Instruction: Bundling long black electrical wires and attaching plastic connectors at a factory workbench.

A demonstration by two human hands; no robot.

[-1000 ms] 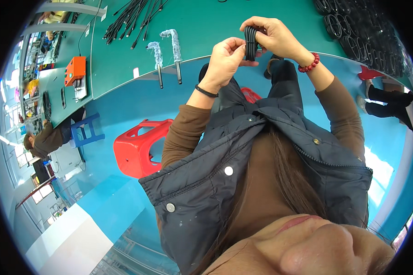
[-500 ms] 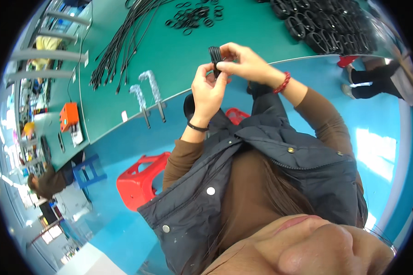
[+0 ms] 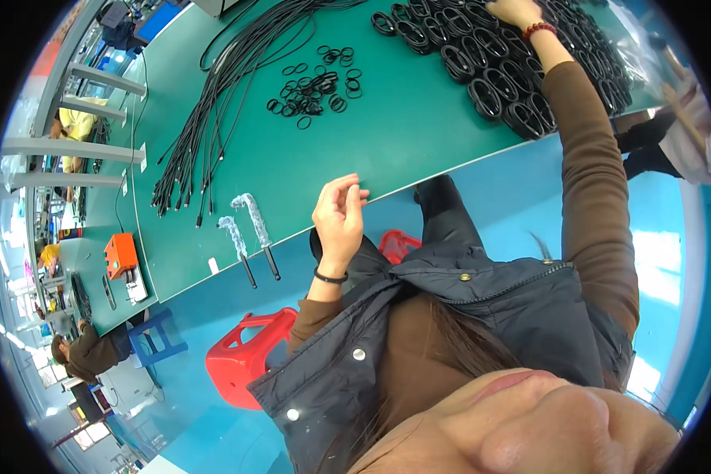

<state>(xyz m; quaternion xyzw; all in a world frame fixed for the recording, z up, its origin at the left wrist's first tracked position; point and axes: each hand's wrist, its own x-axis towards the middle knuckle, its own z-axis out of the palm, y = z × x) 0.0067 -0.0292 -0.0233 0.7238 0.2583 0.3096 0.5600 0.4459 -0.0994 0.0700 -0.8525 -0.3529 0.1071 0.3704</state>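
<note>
1. Bench top (image 3: 419,142), upper frame: smooth matt green mat
2. Coiled cables (image 3: 498,79), upper right: black rubbery sheath, slight sheen
3. Stool (image 3: 245,359), lower left: glossy red plastic
4. Jacket (image 3: 482,316), centre: dark matt cloth, metal snaps

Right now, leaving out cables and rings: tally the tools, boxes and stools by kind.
wrapped tools: 2
orange box: 1
red stools: 2, one mostly hidden behind the person's legs
blue stool: 1
Total: 6
</note>
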